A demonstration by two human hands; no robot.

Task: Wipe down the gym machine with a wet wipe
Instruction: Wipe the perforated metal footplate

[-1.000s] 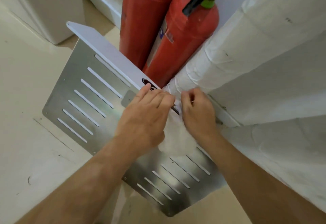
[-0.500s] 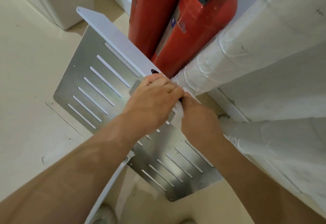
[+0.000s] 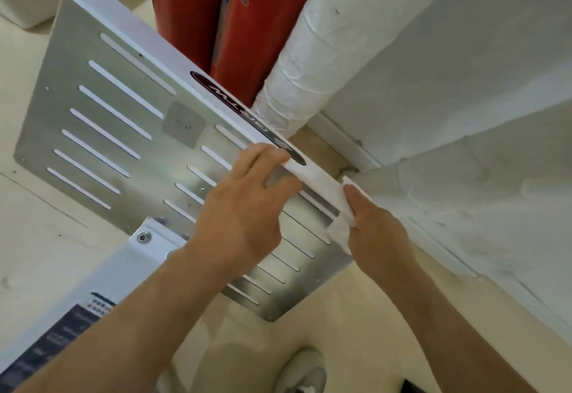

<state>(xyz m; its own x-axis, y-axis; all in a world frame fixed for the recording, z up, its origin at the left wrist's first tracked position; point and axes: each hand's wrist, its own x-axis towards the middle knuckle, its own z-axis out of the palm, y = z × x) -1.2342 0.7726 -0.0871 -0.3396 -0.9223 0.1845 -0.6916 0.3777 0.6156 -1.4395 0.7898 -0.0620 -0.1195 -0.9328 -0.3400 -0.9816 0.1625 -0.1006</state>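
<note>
One broad footplate (image 3: pixel 148 182) of brushed metal, cut with long rounded slots, spreads beneath your hands. Its smooth white rail (image 3: pixel 154 49) runs along the far edge. Your left hand (image 3: pixel 244 207) curls its fingers over that rail; just beside it, your right hand (image 3: pixel 374 225) pinches the crumpled wet wipe (image 3: pixel 339 231) against the rail's end.

Items I log from the head view:
- Slotted metal plate (image 3: pixel 102 132) with a white rail (image 3: pixel 173 61) along its far edge.
- My left hand (image 3: pixel 244 207) grips that rail beside the black oval logo (image 3: pixel 247 117).
- My right hand (image 3: pixel 374 231) pinches a white wet wipe (image 3: pixel 340 228) against the rail's right end.
- Red extinguishers (image 3: pixel 266 21) and a wrapped white pipe (image 3: pixel 309 52) stand behind the rail.
</note>
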